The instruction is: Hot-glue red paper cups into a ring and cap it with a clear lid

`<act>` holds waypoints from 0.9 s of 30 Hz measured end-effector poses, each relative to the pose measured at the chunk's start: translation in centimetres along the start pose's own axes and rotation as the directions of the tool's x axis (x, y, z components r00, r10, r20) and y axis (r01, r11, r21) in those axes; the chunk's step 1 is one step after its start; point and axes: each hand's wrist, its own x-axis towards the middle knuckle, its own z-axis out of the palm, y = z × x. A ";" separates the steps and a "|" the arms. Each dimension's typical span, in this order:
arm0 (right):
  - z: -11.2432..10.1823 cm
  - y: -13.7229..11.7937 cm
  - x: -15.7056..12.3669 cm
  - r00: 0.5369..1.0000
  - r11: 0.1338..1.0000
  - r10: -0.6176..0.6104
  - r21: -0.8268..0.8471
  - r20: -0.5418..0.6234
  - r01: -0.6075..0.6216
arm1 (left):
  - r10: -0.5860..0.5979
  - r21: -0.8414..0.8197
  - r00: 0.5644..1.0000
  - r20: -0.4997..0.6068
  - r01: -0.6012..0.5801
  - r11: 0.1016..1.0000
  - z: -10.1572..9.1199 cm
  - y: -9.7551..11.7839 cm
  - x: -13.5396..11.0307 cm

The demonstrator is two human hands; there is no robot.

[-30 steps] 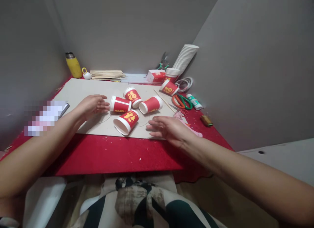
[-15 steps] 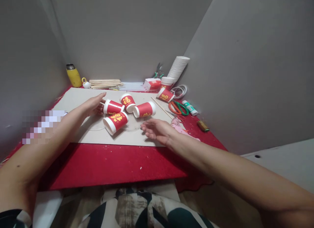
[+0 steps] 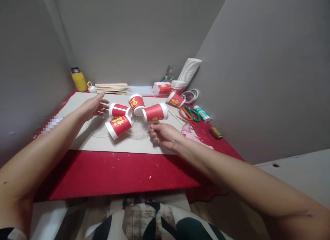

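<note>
Several red paper cups with gold characters and white rims lie on their sides in a cluster: a left cup [image 3: 119,110], a front cup [image 3: 120,127], a back cup [image 3: 136,104] and a right cup [image 3: 155,112]. Beneath and between them shows a clear round sheet [image 3: 139,131], its edges hard to make out. My left hand [image 3: 93,107] is open beside the left cup, fingers apart. Below the right cup, my right hand [image 3: 163,135] has its fingers curled together at the sheet's right side; what they pinch, if anything, is too small to tell.
The cups lie over a pale board [image 3: 85,143] on a red-covered table [image 3: 110,174]. Along the back are a yellow bottle [image 3: 78,80], wooden sticks [image 3: 112,88] and stacked white cups [image 3: 189,71]. Scissors [image 3: 189,113], a glue tube [image 3: 201,113] and pink cloth [image 3: 194,138] lie right.
My right hand's fingers have curled closed. My left hand has drawn a little left, its fingers more spread. The right cup has lifted slightly, and the front cup has shifted up and left.
</note>
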 end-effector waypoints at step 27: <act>0.3 0.3 -1.5 0.994 0.998 0.047 0.055 -0.098 -0.042 | 0.010 -0.134 0.998 0.062 -0.002 0.991 5.2 -6.4 -11.3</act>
